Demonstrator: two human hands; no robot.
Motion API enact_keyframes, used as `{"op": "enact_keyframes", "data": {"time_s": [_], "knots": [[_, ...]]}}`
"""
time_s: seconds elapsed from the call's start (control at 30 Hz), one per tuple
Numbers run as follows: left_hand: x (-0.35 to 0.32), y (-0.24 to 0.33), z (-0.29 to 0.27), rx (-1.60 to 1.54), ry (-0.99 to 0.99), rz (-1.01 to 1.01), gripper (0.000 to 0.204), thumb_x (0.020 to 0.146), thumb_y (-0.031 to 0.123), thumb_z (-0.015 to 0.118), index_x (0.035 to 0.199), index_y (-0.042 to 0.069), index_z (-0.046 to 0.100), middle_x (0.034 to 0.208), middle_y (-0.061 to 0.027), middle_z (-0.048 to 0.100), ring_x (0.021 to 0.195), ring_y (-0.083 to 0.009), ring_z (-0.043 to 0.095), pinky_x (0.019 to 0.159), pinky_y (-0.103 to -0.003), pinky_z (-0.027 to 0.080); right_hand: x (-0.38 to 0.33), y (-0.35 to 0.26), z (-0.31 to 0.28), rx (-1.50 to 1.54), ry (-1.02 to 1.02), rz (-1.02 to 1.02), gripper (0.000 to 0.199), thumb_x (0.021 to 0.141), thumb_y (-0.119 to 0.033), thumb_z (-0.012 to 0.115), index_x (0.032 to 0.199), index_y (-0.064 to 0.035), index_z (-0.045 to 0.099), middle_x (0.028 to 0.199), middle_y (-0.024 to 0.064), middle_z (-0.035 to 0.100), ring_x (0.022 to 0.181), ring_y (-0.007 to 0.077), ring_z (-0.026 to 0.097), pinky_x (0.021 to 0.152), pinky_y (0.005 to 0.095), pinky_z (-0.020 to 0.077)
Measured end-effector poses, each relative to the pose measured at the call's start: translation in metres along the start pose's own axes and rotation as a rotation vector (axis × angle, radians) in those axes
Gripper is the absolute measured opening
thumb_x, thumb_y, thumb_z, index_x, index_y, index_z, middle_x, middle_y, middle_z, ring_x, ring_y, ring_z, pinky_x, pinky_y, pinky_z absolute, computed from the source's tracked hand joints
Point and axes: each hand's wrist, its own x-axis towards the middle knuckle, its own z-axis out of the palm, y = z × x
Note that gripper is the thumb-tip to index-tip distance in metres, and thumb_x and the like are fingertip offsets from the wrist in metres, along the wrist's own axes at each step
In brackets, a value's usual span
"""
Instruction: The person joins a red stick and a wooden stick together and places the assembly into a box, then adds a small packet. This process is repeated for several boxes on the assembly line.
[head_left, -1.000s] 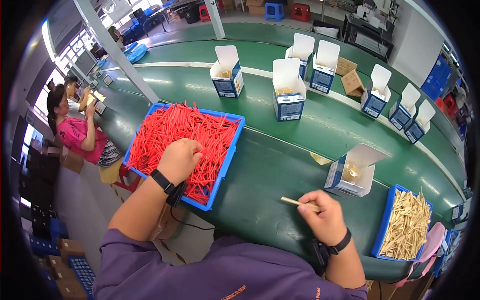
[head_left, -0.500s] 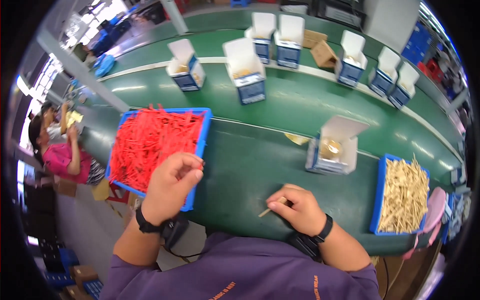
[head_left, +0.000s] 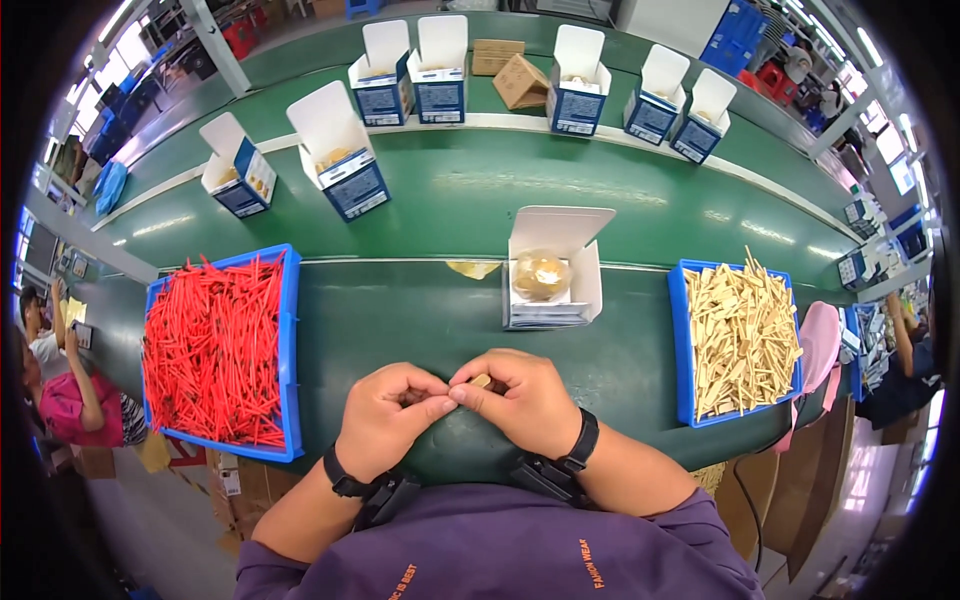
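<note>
My left hand and my right hand meet at the fingertips above the green bench, close to my body. Between the curled fingers of my right hand shows the end of a small wooden stick. The fingers of my left hand are pinched together; whatever is in them is hidden. Beyond my hands stands an open blue-and-white box with its lid up and a clear-wrapped golden round thing inside.
On the left lies a blue tray of thin red strips; on the right, a blue tray of wooden sticks. Several open boxes line the far side. A pink cloth thing hangs by the right tray.
My left hand has come away from the red-strip tray to meet my right hand, its fingers still pinched. The whole view has swung to the right.
</note>
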Motion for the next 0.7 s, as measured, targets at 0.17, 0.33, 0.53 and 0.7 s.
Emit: {"op": "enact_keyframes", "data": {"time_s": [0.17, 0.33, 0.53, 0.7], "knots": [[-0.010, -0.023, -0.007, -0.228, 0.210, -0.064, 0.010, 0.090, -0.001, 0.074, 0.100, 0.000, 0.070, 0.091, -0.0028, 0.070, 0.081, -0.0079, 0.065, 0.073, -0.022, 0.052, -0.012, -0.033, -0.046, -0.350, 0.318, -0.492, 0.012, 0.088, -0.008, 0.079, 0.095, -0.0010, 0.073, 0.088, 0.0062, 0.072, 0.074, 0.0148, 0.066, 0.068, 0.0278, 0.0516], [-0.012, -0.048, -0.015, -0.288, 0.275, -0.049, 0.010, 0.091, -0.003, 0.072, 0.100, -0.001, 0.069, 0.092, -0.0022, 0.067, 0.080, -0.0070, 0.064, 0.073, -0.022, 0.051, 0.020, -0.045, -0.062, -0.743, 0.582, -0.592, 0.012, 0.081, -0.006, 0.081, 0.088, -0.0040, 0.072, 0.086, 0.0097, 0.072, 0.077, 0.0243, 0.068, 0.069, 0.0339, 0.0528], [-0.013, -0.056, -0.017, -0.108, 0.197, 0.009, 0.011, 0.094, -0.005, 0.065, 0.104, -0.001, 0.064, 0.100, -0.0049, 0.065, 0.086, -0.0109, 0.064, 0.079, -0.024, 0.052, 0.018, -0.054, -0.060, -1.009, 0.389, -0.587, 0.014, 0.077, -0.007, 0.082, 0.087, -0.0068, 0.072, 0.082, 0.0071, 0.070, 0.078, 0.0260, 0.066, 0.078, 0.0375, 0.0511], [-0.012, -0.053, -0.017, -0.112, 0.175, 0.010, 0.011, 0.094, -0.006, 0.064, 0.104, -0.001, 0.064, 0.101, -0.0059, 0.064, 0.088, -0.0117, 0.064, 0.080, -0.024, 0.051, 0.013, -0.047, -0.061, -1.050, 0.380, -0.562, 0.015, 0.077, -0.011, 0.083, 0.088, -0.0096, 0.072, 0.081, 0.0034, 0.070, 0.077, 0.0229, 0.066, 0.086, 0.0408, 0.0481]]}}
